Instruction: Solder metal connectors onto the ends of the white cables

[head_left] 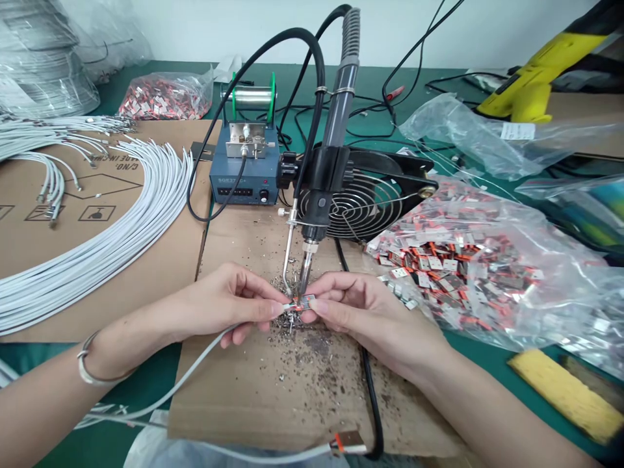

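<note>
My left hand (244,302) pinches the end of a white cable (202,356), which trails down to the lower left. Between thumb and fingers, my right hand (353,309) holds a small metal and orange connector (306,302). The cable end and connector meet under the tip of a soldering iron (305,270), clamped upright in a stand. A thin bent metal tube (287,250) comes down beside the iron tip. Solder debris (291,322) lies on the cardboard (253,390) beneath my fingers.
Behind are a blue solder feeder (244,172), a solder spool (253,97) and a black fan (365,201). White cables (146,227) lie left. Right are a bag of connectors (468,273) and a yellow sponge (565,390). A cable with an orange connector (348,443) crosses the front edge.
</note>
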The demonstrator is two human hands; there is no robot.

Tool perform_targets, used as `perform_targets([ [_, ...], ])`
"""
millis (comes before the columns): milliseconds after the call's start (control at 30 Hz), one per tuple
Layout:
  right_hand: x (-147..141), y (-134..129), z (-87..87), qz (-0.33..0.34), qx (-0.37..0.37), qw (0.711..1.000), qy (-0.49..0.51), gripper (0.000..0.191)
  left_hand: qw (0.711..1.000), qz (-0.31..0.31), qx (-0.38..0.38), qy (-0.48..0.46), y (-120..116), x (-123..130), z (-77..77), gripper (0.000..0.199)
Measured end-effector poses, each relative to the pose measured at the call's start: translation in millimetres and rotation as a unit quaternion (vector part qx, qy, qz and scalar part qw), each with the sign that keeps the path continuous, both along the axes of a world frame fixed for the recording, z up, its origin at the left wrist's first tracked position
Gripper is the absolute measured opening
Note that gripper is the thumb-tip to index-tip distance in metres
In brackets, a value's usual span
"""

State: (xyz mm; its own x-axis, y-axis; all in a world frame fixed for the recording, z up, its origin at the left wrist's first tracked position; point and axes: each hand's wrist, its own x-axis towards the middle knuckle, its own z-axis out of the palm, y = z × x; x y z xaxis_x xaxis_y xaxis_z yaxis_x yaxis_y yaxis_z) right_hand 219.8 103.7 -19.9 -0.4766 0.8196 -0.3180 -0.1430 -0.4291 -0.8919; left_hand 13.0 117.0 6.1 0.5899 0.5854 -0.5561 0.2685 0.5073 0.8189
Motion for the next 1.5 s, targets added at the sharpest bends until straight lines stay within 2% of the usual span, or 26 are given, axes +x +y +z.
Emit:
perform_targets([
  [167,-1.0,-0.6,2.1,-0.006,-0.001,1.000,0.012,0.017,1.000,0.004,-0.012,0.008,0.2,0.9,1.1,0.021],
  [467,-6.6,2.0,4.9,-0.022,0.008,0.998,-0.059,0.019,0.998,-0.023,0.030,0.046,-0.5,0.2,-4.0,0.023],
  [933,0.2,0.7,-0.4,0.022,0.017,0.999,-0.016,0.015,0.999,-0.021,0.030,0.038,-2.1,0.3,-2.2,0.025],
  [1500,0.3,0.8,0.3,0.009,-0.007,1.000,-0.002,0.017,0.999,-0.021,0.027,0.016,-2.8,0.3,-0.3,0.024],
])
